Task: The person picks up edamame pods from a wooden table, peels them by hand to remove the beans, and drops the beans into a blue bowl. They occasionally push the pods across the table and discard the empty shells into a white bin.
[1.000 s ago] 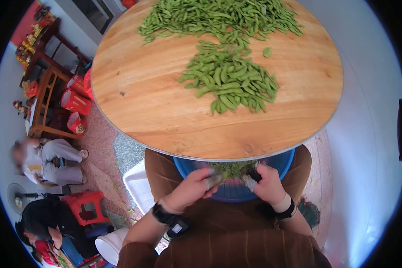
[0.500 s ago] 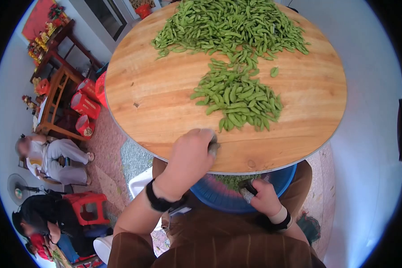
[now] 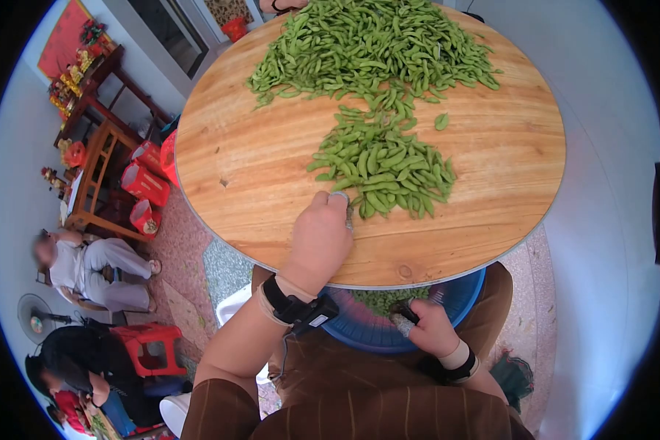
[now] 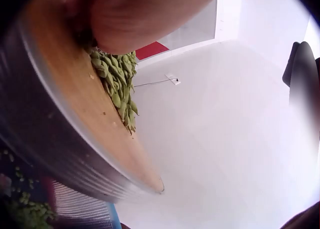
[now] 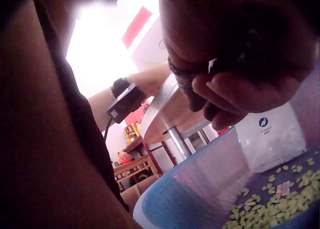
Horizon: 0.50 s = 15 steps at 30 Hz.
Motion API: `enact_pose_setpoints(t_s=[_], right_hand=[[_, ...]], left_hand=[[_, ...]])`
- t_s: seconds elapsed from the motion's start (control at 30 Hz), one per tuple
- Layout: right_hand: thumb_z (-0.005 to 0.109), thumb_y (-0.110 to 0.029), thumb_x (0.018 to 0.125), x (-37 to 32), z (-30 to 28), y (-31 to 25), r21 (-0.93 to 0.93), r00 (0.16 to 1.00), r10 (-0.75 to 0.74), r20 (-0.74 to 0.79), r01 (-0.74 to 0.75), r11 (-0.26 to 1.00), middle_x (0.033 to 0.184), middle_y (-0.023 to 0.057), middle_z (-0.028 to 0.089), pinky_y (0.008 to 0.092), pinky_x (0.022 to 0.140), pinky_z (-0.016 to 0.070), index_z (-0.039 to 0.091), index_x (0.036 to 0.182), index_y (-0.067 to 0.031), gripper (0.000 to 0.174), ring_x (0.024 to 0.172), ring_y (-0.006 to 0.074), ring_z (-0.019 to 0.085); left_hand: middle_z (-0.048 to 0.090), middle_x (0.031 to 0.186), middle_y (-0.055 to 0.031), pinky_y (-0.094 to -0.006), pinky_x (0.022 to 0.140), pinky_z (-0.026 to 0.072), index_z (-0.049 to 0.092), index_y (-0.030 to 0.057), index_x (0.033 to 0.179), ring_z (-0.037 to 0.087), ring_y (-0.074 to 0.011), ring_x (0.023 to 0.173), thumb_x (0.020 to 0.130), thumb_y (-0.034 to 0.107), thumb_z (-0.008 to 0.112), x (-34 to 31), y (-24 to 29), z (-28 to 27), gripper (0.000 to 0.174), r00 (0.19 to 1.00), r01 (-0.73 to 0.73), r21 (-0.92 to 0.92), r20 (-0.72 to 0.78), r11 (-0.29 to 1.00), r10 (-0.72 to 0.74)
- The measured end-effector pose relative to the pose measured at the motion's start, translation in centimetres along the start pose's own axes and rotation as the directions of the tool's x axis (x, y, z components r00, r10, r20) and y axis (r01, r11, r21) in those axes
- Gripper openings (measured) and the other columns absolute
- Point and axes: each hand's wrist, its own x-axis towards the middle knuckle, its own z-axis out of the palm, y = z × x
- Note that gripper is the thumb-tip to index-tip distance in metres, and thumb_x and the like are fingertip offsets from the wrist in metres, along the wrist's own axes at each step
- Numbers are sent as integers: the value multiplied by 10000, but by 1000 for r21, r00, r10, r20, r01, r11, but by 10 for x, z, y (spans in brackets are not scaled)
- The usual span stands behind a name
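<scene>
On the round wooden table (image 3: 249,213), my left hand (image 3: 323,238) reaches to the near left edge of a small pile of green bean pods (image 3: 392,169). Its fingers are bent, with a grey covering on a fingertip; the pods hide what lies between them, so I cannot tell whether it pinches a pod. Over the blue basin (image 3: 462,297) in the lap hangs my right hand (image 3: 434,328), fingers loosely curled, with grey and black coverings on the digits. Shelled green beans (image 5: 275,209) lie in the basin below it.
A large heap of pods (image 3: 374,51) covers the table's far side, with a single pod (image 3: 441,122) nearby. Another person's hand (image 3: 290,4) rests at the far edge. Two people sit at left, near a red stool (image 3: 150,348) and a fan (image 3: 35,315).
My left hand has left the basin, risen over the table's near edge and moved forward to the small pile. The right hand stays over the basin. A hand has appeared at the far edge.
</scene>
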Motion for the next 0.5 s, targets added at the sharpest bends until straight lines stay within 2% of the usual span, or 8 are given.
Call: enact_pose_setpoints(t_s=[0.13, 0.2, 0.23, 0.27, 0.33, 0.37, 0.43, 0.5], right_hand=[[650, -143, 769, -2, -7, -11, -39, 1000, 0, 7, 1, 999, 725, 225, 558, 399, 610, 453, 585, 829, 18, 184, 685, 398, 544], [659, -138, 777, -4, -11, -16, 25, 1000, 21, 0, -21, 999, 730, 213, 568, 378, 607, 457, 597, 847, 13, 178, 667, 353, 560], [669, -133, 786, -4, -12, -18, 83, 999, 32, -2, -32, 996, 735, 201, 578, 358, 605, 462, 609, 865, 9, 173, 650, 309, 576], [669, -133, 786, -4, -12, -21, 86, 999, 34, -2, -34, 996, 735, 201, 578, 358, 605, 462, 609, 865, 9, 173, 650, 309, 576], [684, -129, 826, -1, -14, -27, 213, 997, -31, -68, 45, 976, 725, 51, 629, 258, 563, 454, 628, 906, -6, 157, 605, 104, 545], [684, -129, 826, 0, -18, -34, 213, 997, -32, -68, 46, 976, 725, 51, 629, 258, 563, 454, 628, 906, -6, 157, 605, 104, 545], [715, -134, 808, 0, -27, -50, 484, 993, 120, -6, -102, 869, 822, 34, 647, 282, 677, 487, 621, 968, -10, 223, 739, 114, 589], [710, -132, 815, 0, -29, -61, 546, 983, 181, 43, -175, 820, 860, 19, 643, 275, 725, 482, 619, 993, -16, 231, 791, 112, 588]], left_hand=[[589, 869, -205, -412, 636, 493, 570, -12, 949, 590, -352, 719, 762, -5, 574, -7, -8, -5, 188, 992, -47, 12, -119, 999, 48], [602, 813, -137, -332, 608, 487, 573, -8, 992, 584, -232, 640, 809, -13, 562, -17, -10, -16, 183, 1000, -15, -315, -26, 949, 7], [602, 813, -137, -332, 608, 487, 573, -8, 992, 584, -232, 640, 809, -13, 562, -22, -6, -20, 183, 1000, -15, -315, -20, 949, 9], [595, 794, -98, -303, 604, 477, 576, -4, 1002, 564, -183, 628, 827, -5, 566, -27, -3, -26, 176, 993, 89, -471, 114, 878, -39], [566, 781, -13, -253, 627, 466, 586, 13, 1003, 549, -96, 686, 848, 1, 570, -39, -1, -27, 155, 951, 230, -632, 308, 741, -32], [566, 781, -13, -253, 627, 466, 586, 13, 1003, 549, -96, 686, 848, 1, 570, -45, 4, -29, 155, 951, 229, -631, 307, 741, -32], [598, 812, -54, -282, 671, 482, 595, 37, 1014, 599, -160, 741, 832, -1, 584, -59, 19, -36, 186, 904, 77, -643, 367, 762, 218], [607, 839, -83, -307, 691, 487, 597, 49, 1021, 609, -214, 774, 821, 5, 595, -73, 26, -36, 205, 888, -12, -622, 353, 783, 294]])
